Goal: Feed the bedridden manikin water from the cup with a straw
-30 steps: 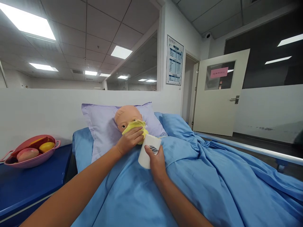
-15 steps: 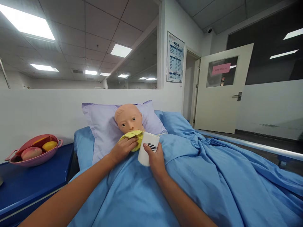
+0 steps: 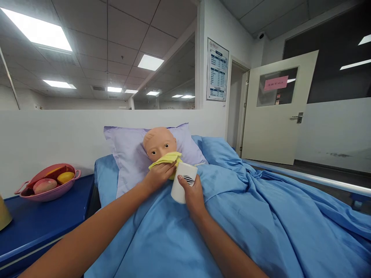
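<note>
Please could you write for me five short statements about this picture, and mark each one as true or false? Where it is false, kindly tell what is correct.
1. The left hand holds a yellow cloth. True.
2. The right hand holds a spoon. False: it holds a white cup.
3. The doll's head rests on a pillow. True.
4. The cloth covers the doll's eyes. False: both eyes show.
5. Fruit lies in a pink bowl. True.

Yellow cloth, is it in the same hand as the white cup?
No, the left hand holds the yellow cloth, while the right hand grips the white cup.
</note>
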`<control>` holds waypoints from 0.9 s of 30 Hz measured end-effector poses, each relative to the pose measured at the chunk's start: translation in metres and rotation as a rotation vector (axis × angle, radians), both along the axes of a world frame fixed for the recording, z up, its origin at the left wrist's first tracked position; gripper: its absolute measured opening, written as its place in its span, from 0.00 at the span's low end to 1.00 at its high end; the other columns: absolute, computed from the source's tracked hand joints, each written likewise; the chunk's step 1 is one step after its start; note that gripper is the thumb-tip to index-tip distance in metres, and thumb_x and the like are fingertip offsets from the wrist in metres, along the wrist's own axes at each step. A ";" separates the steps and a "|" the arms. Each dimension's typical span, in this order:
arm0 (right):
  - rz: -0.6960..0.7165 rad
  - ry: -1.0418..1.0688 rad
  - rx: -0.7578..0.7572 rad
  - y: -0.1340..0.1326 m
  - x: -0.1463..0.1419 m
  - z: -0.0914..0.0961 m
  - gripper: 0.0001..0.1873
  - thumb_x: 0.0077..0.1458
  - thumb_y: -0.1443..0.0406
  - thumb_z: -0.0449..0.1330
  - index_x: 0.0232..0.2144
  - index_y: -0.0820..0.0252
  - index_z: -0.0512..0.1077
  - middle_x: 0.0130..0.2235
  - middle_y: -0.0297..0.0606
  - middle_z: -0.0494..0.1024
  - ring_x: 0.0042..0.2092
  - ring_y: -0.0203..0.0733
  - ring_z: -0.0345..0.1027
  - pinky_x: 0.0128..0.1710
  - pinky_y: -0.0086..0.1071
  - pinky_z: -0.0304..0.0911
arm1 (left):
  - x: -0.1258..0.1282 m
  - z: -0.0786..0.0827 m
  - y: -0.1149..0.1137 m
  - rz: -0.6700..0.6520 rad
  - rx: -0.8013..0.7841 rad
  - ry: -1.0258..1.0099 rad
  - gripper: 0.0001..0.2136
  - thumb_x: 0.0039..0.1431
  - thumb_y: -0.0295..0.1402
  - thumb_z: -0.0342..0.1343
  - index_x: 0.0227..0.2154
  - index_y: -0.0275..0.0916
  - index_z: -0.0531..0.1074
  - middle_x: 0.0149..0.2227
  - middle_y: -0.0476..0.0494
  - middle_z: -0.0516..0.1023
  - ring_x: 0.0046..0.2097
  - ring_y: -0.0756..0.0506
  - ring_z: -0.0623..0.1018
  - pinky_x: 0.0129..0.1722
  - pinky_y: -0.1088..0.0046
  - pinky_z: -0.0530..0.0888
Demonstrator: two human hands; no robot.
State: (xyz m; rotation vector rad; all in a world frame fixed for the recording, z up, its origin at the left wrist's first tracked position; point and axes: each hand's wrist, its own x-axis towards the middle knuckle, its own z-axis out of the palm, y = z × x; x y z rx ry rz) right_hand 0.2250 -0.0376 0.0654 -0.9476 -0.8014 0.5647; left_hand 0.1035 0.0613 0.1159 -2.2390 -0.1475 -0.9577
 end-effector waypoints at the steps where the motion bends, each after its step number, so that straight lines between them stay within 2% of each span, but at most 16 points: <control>1: 0.003 -0.001 0.002 0.000 0.000 0.000 0.26 0.43 0.52 0.67 0.41 0.57 0.66 0.35 0.34 0.75 0.34 0.41 0.70 0.32 0.33 0.67 | -0.004 -0.008 0.000 0.026 -0.014 -0.016 0.13 0.65 0.29 0.44 0.46 0.35 0.70 0.44 0.37 0.79 0.45 0.44 0.78 0.45 0.63 0.76; 4: 0.013 0.006 0.003 0.000 0.000 0.001 0.26 0.42 0.52 0.67 0.41 0.57 0.66 0.35 0.34 0.76 0.34 0.42 0.71 0.33 0.34 0.68 | -0.015 -0.028 -0.001 0.032 -0.063 -0.076 0.12 0.64 0.28 0.44 0.44 0.34 0.71 0.41 0.37 0.80 0.43 0.43 0.79 0.43 0.63 0.77; 8: 0.022 0.006 -0.009 0.000 -0.001 0.000 0.26 0.42 0.52 0.67 0.41 0.56 0.66 0.34 0.33 0.76 0.33 0.42 0.71 0.32 0.34 0.68 | -0.030 -0.040 -0.004 -0.045 -0.152 -0.089 0.17 0.62 0.22 0.42 0.49 0.35 0.69 0.48 0.37 0.77 0.49 0.43 0.76 0.47 0.61 0.76; 12: 0.003 -0.035 -0.023 0.001 0.000 -0.002 0.27 0.42 0.52 0.67 0.41 0.57 0.66 0.34 0.33 0.75 0.34 0.43 0.71 0.32 0.35 0.68 | -0.034 -0.031 -0.011 -0.171 -0.250 -0.145 0.22 0.57 0.16 0.40 0.52 0.35 0.66 0.52 0.36 0.74 0.56 0.43 0.71 0.53 0.57 0.73; 15: -0.016 -0.062 -0.040 0.003 0.001 -0.004 0.27 0.42 0.51 0.67 0.41 0.57 0.66 0.34 0.34 0.75 0.35 0.44 0.71 0.33 0.35 0.68 | -0.025 -0.015 -0.016 -0.276 -0.274 -0.217 0.24 0.57 0.15 0.39 0.53 0.36 0.65 0.53 0.36 0.73 0.61 0.43 0.66 0.56 0.53 0.70; 17: -0.010 -0.067 -0.047 0.004 0.002 -0.005 0.28 0.42 0.51 0.66 0.42 0.56 0.66 0.36 0.34 0.76 0.36 0.44 0.71 0.35 0.36 0.68 | -0.015 -0.005 -0.016 -0.298 -0.246 -0.226 0.21 0.59 0.17 0.40 0.53 0.36 0.65 0.53 0.36 0.73 0.62 0.42 0.64 0.57 0.52 0.69; 21: 0.008 -0.037 -0.033 0.005 0.002 -0.006 0.28 0.43 0.51 0.66 0.43 0.57 0.65 0.36 0.35 0.76 0.36 0.44 0.72 0.35 0.36 0.68 | 0.000 0.000 -0.010 -0.165 -0.136 -0.142 0.16 0.63 0.24 0.44 0.51 0.34 0.66 0.53 0.36 0.73 0.61 0.42 0.65 0.57 0.56 0.69; 24: 0.025 -0.019 -0.027 0.004 0.001 -0.005 0.29 0.43 0.51 0.67 0.44 0.57 0.65 0.36 0.35 0.76 0.35 0.44 0.71 0.33 0.36 0.69 | 0.003 -0.011 -0.007 -0.011 -0.100 -0.072 0.15 0.64 0.28 0.44 0.52 0.33 0.66 0.50 0.36 0.76 0.53 0.43 0.74 0.50 0.61 0.74; 27: 0.011 -0.038 -0.026 0.003 0.001 -0.004 0.30 0.42 0.51 0.67 0.44 0.57 0.65 0.36 0.35 0.75 0.35 0.43 0.71 0.33 0.35 0.68 | 0.003 -0.025 -0.009 0.045 -0.146 -0.109 0.13 0.65 0.31 0.45 0.48 0.35 0.69 0.43 0.38 0.79 0.46 0.44 0.77 0.47 0.63 0.75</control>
